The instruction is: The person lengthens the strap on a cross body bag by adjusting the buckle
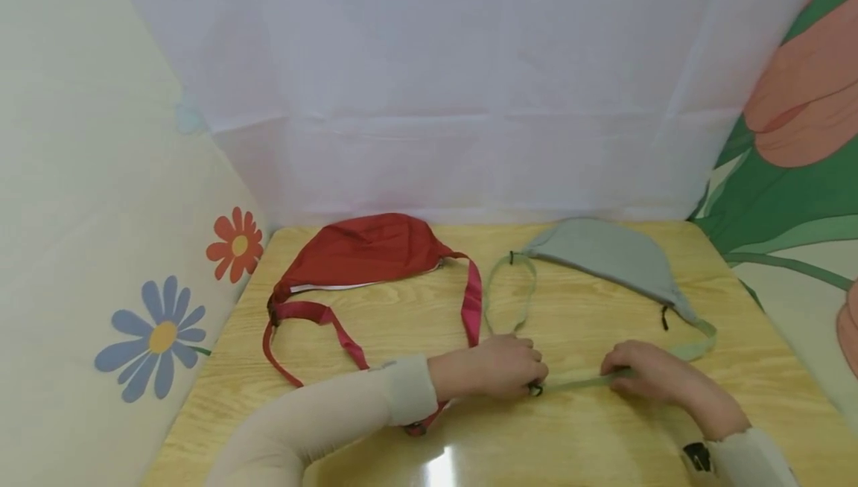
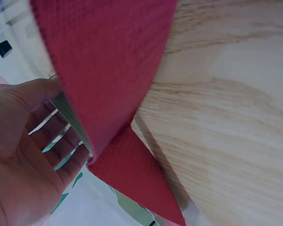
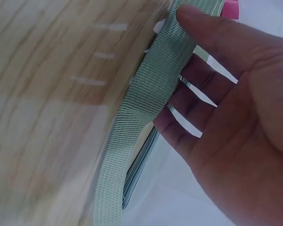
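Observation:
A grey-green waist bag (image 1: 603,256) lies at the back right of the table, its pale green strap (image 1: 579,383) looping toward me. My left hand (image 1: 499,366) pinches this strap beside a small black buckle (image 1: 535,389); in the left wrist view a dark green piece of strap (image 2: 71,117) shows between thumb and fingers, partly behind a red strap (image 2: 108,61). Farther along, my right hand (image 1: 653,375) holds the same strap, with the thumb on top and the fingers beneath the webbing (image 3: 151,80). Between both hands the strap runs nearly straight.
A red waist bag (image 1: 365,252) lies at the back left, its strap spread toward the front and passing under my left forearm. A black buckle (image 1: 415,430) on that strap shows below the sleeve. Behind the wooden table (image 1: 221,405) hangs a white sheet (image 1: 402,100).

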A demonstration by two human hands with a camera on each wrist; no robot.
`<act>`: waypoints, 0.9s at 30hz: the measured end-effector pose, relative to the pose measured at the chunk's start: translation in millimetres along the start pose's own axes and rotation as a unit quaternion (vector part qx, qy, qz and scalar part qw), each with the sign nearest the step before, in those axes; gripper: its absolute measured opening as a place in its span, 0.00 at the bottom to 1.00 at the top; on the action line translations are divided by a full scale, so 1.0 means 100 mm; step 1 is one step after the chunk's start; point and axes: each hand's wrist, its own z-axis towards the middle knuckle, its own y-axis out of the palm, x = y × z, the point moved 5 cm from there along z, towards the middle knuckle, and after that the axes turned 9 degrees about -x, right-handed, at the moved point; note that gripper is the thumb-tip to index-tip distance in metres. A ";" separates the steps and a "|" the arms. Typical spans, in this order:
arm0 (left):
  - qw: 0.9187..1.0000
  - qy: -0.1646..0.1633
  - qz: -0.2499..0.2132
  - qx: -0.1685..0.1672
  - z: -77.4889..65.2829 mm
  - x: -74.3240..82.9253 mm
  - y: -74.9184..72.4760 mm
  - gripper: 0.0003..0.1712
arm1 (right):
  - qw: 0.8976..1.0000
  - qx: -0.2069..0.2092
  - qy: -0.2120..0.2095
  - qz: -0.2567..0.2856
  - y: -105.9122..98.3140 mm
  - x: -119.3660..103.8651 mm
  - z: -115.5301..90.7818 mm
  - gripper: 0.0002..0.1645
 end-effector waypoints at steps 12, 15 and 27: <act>1.000 -0.010 -0.013 0.020 -0.16 -0.16 -0.12 0.22 | 0.999 -0.015 0.044 0.021 -0.08 0.00 0.04 0.15; 0.999 -0.030 -0.010 0.024 -0.24 -0.24 -0.15 0.22 | 0.999 -0.009 0.042 0.017 -0.14 -0.02 0.06 0.16; 0.994 -0.070 -0.064 0.053 -0.73 -0.57 -0.16 0.21 | 0.999 0.027 0.040 -0.004 -0.34 -0.04 0.11 0.17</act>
